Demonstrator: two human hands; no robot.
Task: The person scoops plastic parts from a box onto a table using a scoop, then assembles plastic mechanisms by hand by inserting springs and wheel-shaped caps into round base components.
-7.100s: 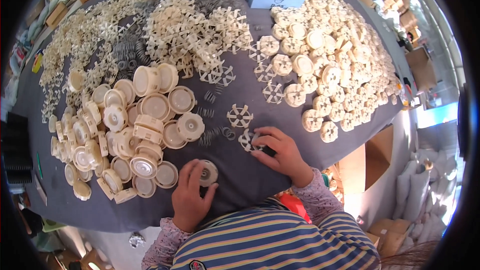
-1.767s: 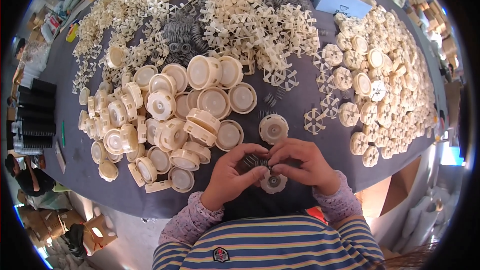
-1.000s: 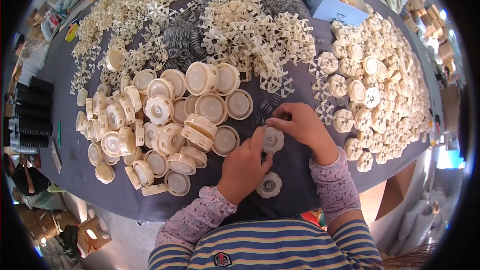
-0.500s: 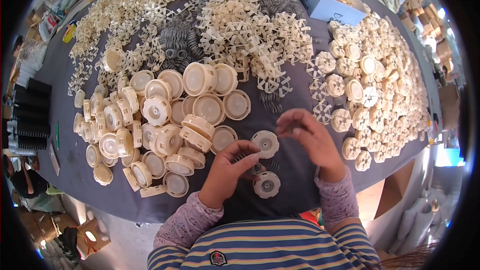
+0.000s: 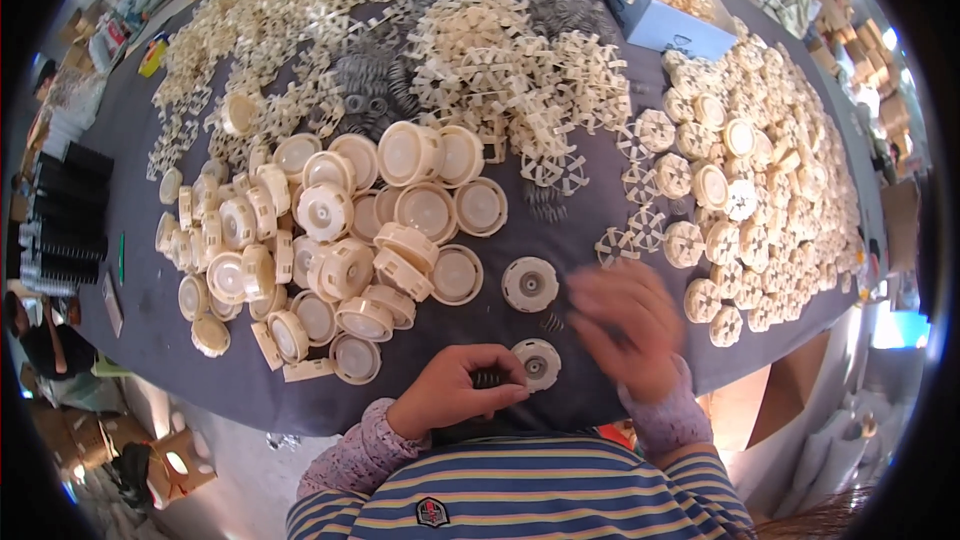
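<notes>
Near the table's front edge, the left hand has moved down from beside the far one of two caps to the near one, curled around a grey metal coil spring that shows between thumb and forefinger. Half a second ago its fingers reached up next to the round cream plastic far cap; that cap now lies free, open side up. For the work in hand, this suggests that attention has passed to the matching cream near cap, whose left edge the left fingertips overlap in view; whether they touch it cannot be told. The right hand has come nearer, too, and is blurred by motion: thumb and fingers look parted, but I cannot tell whether it holds anything. A small loose spring lies between the two caps, just left of the right thumb, and a white spoked plastic star shows just beyond the right fingers. The held spring is inside the left hand's curl, to the left of the near cap; the far cap sits farther off, between both hands.
</notes>
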